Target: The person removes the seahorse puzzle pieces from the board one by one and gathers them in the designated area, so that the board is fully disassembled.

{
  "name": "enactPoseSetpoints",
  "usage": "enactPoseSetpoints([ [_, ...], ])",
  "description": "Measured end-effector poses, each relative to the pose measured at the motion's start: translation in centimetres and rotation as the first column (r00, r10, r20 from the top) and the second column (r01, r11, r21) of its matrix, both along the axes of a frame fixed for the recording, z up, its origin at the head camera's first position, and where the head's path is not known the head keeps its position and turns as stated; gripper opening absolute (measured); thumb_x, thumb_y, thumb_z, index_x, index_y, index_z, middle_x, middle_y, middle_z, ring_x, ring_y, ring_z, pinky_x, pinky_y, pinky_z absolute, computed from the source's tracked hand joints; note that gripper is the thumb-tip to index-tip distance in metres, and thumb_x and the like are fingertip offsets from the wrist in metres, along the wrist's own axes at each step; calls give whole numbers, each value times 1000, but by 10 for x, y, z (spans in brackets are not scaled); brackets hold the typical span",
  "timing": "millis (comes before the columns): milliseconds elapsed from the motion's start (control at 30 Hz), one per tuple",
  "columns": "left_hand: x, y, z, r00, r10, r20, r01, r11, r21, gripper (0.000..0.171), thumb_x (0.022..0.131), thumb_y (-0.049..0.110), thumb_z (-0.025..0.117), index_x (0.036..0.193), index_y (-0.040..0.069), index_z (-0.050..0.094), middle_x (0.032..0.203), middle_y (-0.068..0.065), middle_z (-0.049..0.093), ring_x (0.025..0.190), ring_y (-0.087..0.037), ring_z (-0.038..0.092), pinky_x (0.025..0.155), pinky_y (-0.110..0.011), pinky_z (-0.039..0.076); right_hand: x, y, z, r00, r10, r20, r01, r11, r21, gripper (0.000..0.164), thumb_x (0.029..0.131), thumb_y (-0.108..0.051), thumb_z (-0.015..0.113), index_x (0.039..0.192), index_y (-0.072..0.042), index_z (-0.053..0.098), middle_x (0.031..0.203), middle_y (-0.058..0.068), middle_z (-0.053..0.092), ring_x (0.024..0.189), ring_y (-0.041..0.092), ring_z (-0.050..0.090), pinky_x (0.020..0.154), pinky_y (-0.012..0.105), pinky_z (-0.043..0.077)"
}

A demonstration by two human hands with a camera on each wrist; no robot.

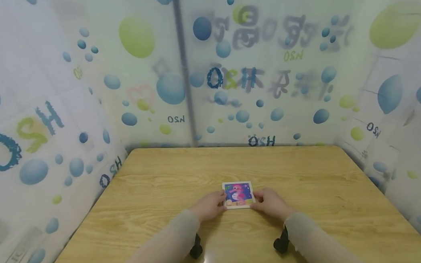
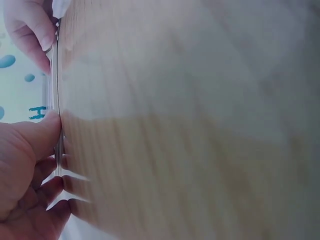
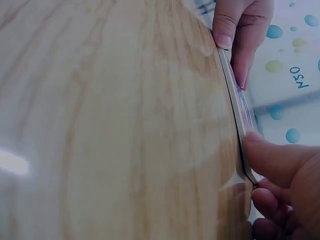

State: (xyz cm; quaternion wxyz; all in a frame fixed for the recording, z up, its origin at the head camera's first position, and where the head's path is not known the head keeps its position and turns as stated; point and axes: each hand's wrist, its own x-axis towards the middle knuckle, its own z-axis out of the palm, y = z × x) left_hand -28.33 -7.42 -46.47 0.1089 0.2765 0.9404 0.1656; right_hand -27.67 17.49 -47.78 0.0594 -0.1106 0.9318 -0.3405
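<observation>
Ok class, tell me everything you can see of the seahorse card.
The card is a thin, roughly square panel, stiff-looking like cardboard, with a white border around a pink seahorse on blue-purple. It faces picture-side up, on or just above the wooden table. The left hand holds its left edge, the right hand its right; whether its underside touches the table is unclear.

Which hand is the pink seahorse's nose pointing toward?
The left hand, holding the left edge of the card: the pink seahorse faces that way. The right hand holds the opposite edge, behind its back.
</observation>
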Motion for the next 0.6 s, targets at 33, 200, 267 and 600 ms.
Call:
enactPoseSetpoints([
  [33,0,-1,0,1000,-1,-4,1,1000,-2,50,97,28,57,141,6,47,150,-11,39,136,-28,38,113,-40,29,0,0,0,1000,2,3,-2,1000,2,27,83,-26,76,102,-8,67,75,3,44,70,17,39,62,29,30],
  [200,2,-6,-2,1000,3,-12,-3,1000,-8,49,98,28,56,141,6,47,150,-9,39,137,-27,38,113,-40,29,4,-2,0,1000,8,3,-8,1000,-5,52,81,-26,78,125,-2,64,78,2,44,72,17,39,62,29,29],
  [267,2,-7,-2,1000,-2,-12,2,1000,-4,50,98,28,56,141,6,47,150,-10,39,137,-28,38,113,-41,29,6,-3,1,1000,5,4,-5,1000,-8,57,80,-27,79,128,0,61,79,3,44,73,17,39,62,29,29],
  [600,5,-9,0,999,-34,-31,34,999,-11,50,98,25,56,141,2,46,150,-13,39,136,-31,39,113,-42,29,9,-5,0,1000,-6,4,6,1000,10,55,81,-26,78,128,-3,62,79,2,44,72,16,39,62,30,29],
])
